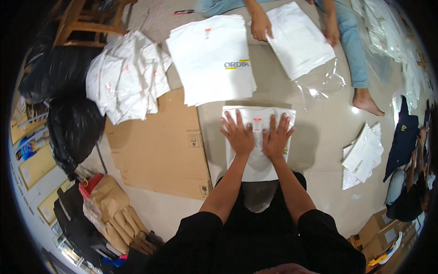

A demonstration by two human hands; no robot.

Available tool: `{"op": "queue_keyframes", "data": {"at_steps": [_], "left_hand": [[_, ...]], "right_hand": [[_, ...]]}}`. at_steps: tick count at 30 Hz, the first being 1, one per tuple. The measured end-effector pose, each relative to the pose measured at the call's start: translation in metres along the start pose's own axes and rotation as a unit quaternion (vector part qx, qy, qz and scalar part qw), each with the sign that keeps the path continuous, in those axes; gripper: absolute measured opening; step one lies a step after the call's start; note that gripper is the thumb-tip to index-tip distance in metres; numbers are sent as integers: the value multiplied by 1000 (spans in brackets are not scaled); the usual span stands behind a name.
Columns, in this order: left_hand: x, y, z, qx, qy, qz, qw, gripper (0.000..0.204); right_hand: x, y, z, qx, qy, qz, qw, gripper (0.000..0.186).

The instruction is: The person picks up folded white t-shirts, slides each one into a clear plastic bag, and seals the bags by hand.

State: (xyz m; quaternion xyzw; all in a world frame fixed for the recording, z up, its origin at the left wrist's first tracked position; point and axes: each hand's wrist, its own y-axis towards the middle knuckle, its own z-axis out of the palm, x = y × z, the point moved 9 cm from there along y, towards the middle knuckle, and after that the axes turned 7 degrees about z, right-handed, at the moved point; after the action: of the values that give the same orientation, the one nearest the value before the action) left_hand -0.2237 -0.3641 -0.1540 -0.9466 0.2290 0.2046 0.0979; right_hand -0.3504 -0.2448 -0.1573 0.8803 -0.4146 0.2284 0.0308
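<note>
The left hand [238, 134] lies flat, fingers spread, palm down on the shirt [258, 160]. The right hand [278, 137] lies flat next to it, its fingers spread too. The two hands are a little apart, thumbs near each other, and neither one grips anything. The shirt is white and folded, on the floor right in front of the person. A small red tag [257, 122] shows between the hands. At the shirt's 6 o'clock end, a clear flap [259, 196] sticks out between the knees.

Going out from the shirt, a big stack [214, 84] of white shirts is at 11 o'clock. At 10 o'clock there is a messy heap [125, 84] of white shirts in shiny bags, and past it a wooden stool [91, 26]. A flat brown card [157, 146] lies at 9 o'clock, with a black bag [75, 128] beyond it. Brown paper [109, 201] is at 8 o'clock. Near 1 o'clock, another person's hands [261, 27] hold a white top [299, 41]. At 3 o'clock is a small pile [362, 155] of bagged shirts. Boxes [376, 230] sit at 4 o'clock.
</note>
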Motion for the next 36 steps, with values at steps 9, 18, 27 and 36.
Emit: {"op": "queue_keyframes", "data": {"at_steps": [9, 18, 27, 36], "left_hand": [[-10, 7, 6, 14, 23, 2, 1000, 66], [-126, 0, -1, 82, -47, 262, 960, 62], [-153, 26, 55, 117, 56, 308, 942, 57], [-135, 24, 69, 127, 91, 284, 946, 60]], "right_hand": [[-5, 11, -2, 18, 35, 26, 999, 68], [-33, -49, -42, 51, 90, 51, 993, 70], [-64, -58, -1, 71, 86, 66, 992, 66], [-281, 92, -206, -317, 186, 107, 924, 39]]}}
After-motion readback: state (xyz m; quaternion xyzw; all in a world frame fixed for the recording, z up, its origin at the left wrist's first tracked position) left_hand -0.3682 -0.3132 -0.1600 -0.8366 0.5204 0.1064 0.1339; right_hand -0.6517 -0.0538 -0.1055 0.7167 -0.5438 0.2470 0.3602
